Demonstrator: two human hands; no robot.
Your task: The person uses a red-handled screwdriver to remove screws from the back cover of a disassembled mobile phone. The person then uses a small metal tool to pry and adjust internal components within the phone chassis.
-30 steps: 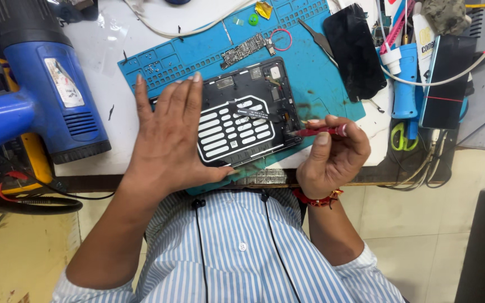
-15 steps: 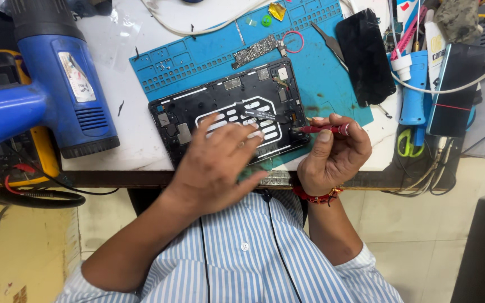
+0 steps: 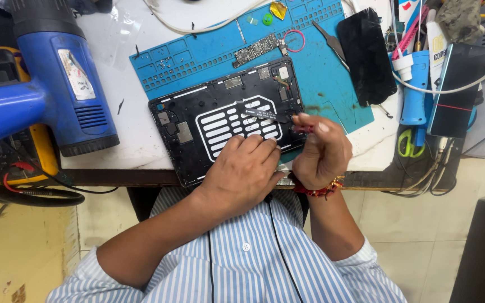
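Head view: right hand (image 3: 322, 152) fingers pinch a slim red-handled tool (image 3: 303, 128), its tip pointing left over the opened black tablet shell (image 3: 228, 120). Left hand (image 3: 242, 171), fingers curled together, presses the shell's near edge. The shell lies lengthwise left-right on a blue silicone mat (image 3: 197, 56); a blue heat gun (image 3: 57, 84) stands left, a black phone (image 3: 366, 56) right.

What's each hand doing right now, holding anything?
Left hand: holds nothing, fingers curled, resting on the near edge of the opened black tablet shell.
Right hand: closed around a thin red-handled tool, tip at the shell.
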